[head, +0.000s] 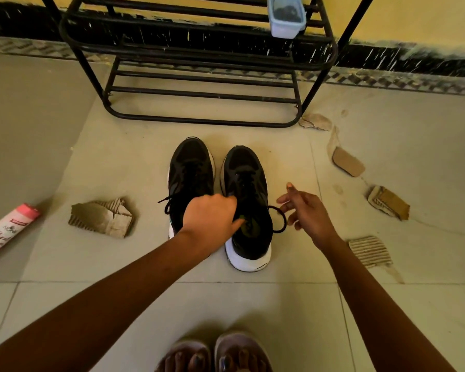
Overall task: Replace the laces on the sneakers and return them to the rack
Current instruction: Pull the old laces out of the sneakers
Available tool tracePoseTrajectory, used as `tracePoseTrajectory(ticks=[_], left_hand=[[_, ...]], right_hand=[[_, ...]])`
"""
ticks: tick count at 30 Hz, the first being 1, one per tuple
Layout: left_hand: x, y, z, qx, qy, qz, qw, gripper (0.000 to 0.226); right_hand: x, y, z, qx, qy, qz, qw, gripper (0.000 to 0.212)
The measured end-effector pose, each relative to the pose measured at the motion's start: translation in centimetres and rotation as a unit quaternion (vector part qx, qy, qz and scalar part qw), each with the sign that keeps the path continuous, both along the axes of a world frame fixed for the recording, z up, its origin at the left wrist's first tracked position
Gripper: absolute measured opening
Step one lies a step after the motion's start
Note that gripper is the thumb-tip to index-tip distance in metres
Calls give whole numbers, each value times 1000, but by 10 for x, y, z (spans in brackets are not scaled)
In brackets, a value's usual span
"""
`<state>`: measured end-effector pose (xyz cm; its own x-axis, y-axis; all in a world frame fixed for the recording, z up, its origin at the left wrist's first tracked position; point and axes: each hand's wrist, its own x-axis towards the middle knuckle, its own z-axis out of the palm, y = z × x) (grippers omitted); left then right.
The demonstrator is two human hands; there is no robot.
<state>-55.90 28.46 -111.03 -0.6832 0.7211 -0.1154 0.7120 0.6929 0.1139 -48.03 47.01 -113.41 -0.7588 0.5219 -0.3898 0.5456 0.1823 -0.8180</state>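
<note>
Sneakers [191, 162]: black pair with white soles, side by side on the tiled floor just in front of the rack [199, 120], toes toward it.
Obs.: the person stands over the pair, arms reaching down. Left hand [212, 216] grips the right-hand sneaker [246, 167] at its tongue, fingers curled down over the lacing, thumb pointing into the opening. Right hand [306, 213] hangs just beside the same shoe, fingers spread and straight, holding nothing; a black lace loop [278, 220] lies at its fingertips, contact cannot be told. A loose lace end [167, 201] trails off the left-hand sneaker [188, 183]. Lidded plastic tub [286, 20] sits on an upper rack shelf. Cardboard scraps [102, 218] scattered around; pink tube [8, 229] on the floor far left.
</note>
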Motion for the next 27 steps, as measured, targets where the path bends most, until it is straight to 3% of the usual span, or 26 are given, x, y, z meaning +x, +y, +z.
tracePoseTrajectory(ticks=[3, 5, 16, 21, 24, 27], left_hand=[[-1, 1, -3, -4, -1, 2, 1000, 40], [-1, 1, -6, 7, -7, 7, 1000, 42], [-3, 8, -20, 23, -91, 30, 995, 48], [-7, 10, -23, 23, -127, 52, 990, 37], [-7, 12, -23, 18, -128, 57, 990, 34], [-7, 11, -24, 21, -131, 64, 989, 32]], right_hand=[[-5, -2, -11, 161, 85, 51, 982, 11], [-9, -10, -11, 210, 117, 106, 965, 19], [-28, -25, 0, 281, 77, 214, 932, 8], [-28, -28, 1, 209, 99, 173, 957, 6], [-33, -28, 8, 23, 151, 35, 988, 23], [-41, -18, 21, -142, 158, -68, 975, 24]])
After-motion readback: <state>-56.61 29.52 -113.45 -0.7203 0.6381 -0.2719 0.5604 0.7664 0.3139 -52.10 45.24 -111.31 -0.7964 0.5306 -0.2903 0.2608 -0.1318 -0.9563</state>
